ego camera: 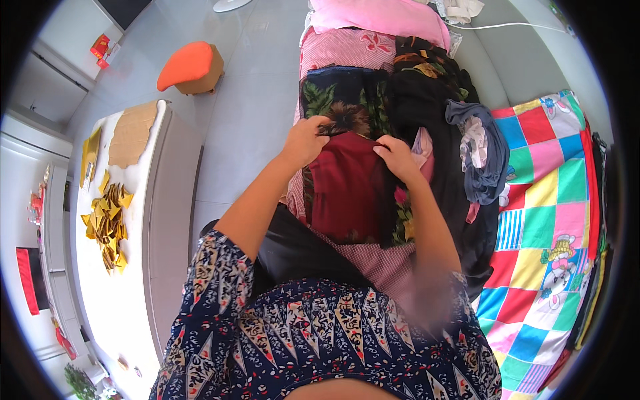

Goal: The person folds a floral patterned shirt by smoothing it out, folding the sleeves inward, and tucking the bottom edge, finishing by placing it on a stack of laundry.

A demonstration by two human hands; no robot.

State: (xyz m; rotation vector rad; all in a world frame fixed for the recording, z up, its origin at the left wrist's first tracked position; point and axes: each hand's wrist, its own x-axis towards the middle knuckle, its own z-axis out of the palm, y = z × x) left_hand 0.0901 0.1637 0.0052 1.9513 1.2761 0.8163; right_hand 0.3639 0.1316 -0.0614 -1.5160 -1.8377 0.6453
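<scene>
A dark red cloth lies in front of me on a black printed fabric with green leaves and a brown feathery pattern. My left hand pinches the top left corner of the red cloth. At its top right corner, my right hand has its fingers closed on the edge. Pink patterned fabric shows beneath. Right of my right hand, a small pink cloth rests on black fabric.
A crumpled grey-blue garment lies to the right beside a colourful checkered cover on a grey sofa. At left stands a white table with folded gold paper pieces and cardboard. An orange-topped stool stands beyond.
</scene>
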